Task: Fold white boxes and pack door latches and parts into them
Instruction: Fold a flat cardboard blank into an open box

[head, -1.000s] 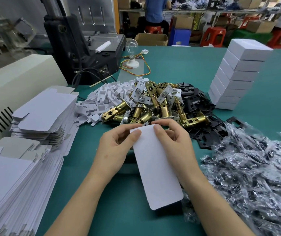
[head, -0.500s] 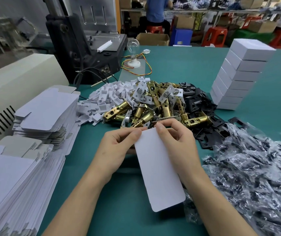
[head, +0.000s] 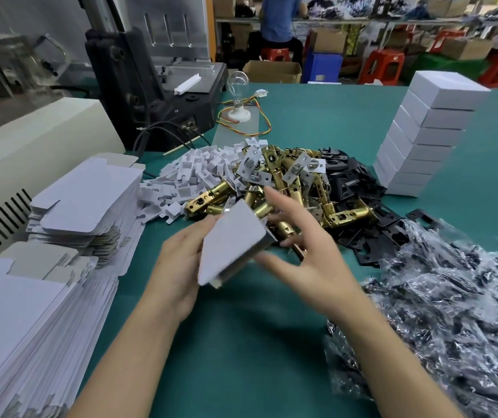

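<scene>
we hold one folded white box point(head: 232, 245) tilted above the bench point(head: 241, 357) in the left grip point(head: 178, 267), which clasps it from behind and below. the right grip point(head: 305, 267) is open with fingers spread, just beside the box and over the brass latches point(head: 275, 191). blur hides any contact. we cannot see the box contents.

we judge loading is next: single out one latch from the tangled heap. white inserts point(head: 193, 173), black plates point(head: 350, 182) and bagged parts point(head: 453, 297) crowd the reach. the finished boxes point(head: 423, 140) stand well apart.

White box point(head: 232, 245) folded, tilted, above tabletop centre. Brass latches point(head: 291, 190) piled mid-table. Finished boxes point(head: 441, 128) stacked near right edge, flat blanks point(head: 87, 200) along left edge.
</scene>
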`<state>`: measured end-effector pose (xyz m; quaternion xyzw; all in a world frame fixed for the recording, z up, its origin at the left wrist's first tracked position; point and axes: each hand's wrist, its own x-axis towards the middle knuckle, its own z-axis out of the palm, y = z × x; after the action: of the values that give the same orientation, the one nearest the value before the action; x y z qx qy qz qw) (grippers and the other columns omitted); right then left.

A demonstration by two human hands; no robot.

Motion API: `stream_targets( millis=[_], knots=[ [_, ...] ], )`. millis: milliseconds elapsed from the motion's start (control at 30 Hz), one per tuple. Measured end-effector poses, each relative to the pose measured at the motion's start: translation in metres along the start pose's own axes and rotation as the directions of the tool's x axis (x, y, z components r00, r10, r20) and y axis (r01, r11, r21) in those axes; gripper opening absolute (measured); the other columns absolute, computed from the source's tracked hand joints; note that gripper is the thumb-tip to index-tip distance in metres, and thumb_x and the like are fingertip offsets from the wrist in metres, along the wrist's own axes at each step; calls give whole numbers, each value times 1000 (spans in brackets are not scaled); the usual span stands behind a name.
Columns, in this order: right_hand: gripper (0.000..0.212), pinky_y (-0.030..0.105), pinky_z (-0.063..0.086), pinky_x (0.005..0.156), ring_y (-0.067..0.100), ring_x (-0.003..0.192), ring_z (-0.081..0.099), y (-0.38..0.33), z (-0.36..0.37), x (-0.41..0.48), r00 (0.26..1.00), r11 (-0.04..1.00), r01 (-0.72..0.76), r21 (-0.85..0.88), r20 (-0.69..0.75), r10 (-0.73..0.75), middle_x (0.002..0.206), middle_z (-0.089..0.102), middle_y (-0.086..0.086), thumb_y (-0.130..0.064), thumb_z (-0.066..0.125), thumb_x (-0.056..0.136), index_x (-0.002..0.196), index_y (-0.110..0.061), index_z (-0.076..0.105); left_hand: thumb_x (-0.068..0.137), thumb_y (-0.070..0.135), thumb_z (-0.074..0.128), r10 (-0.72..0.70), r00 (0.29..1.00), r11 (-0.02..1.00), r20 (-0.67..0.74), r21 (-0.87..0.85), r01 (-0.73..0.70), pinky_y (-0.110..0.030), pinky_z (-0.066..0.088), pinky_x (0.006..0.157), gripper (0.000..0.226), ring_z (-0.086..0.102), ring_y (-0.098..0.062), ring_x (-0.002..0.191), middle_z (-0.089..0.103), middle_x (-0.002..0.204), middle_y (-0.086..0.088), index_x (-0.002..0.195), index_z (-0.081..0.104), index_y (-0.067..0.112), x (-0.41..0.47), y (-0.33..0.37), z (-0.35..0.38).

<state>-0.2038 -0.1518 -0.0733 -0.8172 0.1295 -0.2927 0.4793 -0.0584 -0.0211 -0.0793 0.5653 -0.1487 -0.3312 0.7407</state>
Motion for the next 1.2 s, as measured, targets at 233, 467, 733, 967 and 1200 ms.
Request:
stream_targets(
  millis=[233,467,733,967,1200],
  knots=[
    [26,22,52,82,10,96,68,2,4,-3,992,995,95,21,-88,-93,103,74,-13,-27,82,85,108,-24,69,92,27,62,197,980,838,33,513,-186,-23,40,46,29,48,-6,46,59,57,10,64,70,26,5,-13,-2],
    [28,44,61,82,16,95,72,6,1,0,985,979,-133,155,-85,147,105,76,-4,-43,72,88,109,-26,66,90,64,57,305,908,854,287,339,-394,-14,47,58,29,53,-6,56,73,87,2,111,73,49,6,-11,-9],
    [49,34,54,74,20,87,69,6,-9,3,924,970,-50,239,-357,136,95,75,2,-49,34,105,97,-20,72,75,49,85,172,893,797,416,473,-375,-62,60,86,38,72,-39,95,77,105,1,109,76,33,6,-18,-11],
    [17,17,46,55,7,51,53,9,-15,3,872,950,-11,313,-462,162,53,59,-3,-20,54,107,97,-16,67,81,38,89,-82,784,808,615,501,-308,-70,52,93,47,63,-50,103,75,118,-7,124,73,29,7,-26,-14],
    [17,28,53,65,5,66,62,15,-16,2,861,969,-236,-69,-478,176,76,70,-12,-22,58,103,93,-34,63,82,43,89,-108,753,816,649,490,-305,-74,51,92,44,62,-53,109,77,116,-3,122,74,31,8,-24,-18]
  ],
)
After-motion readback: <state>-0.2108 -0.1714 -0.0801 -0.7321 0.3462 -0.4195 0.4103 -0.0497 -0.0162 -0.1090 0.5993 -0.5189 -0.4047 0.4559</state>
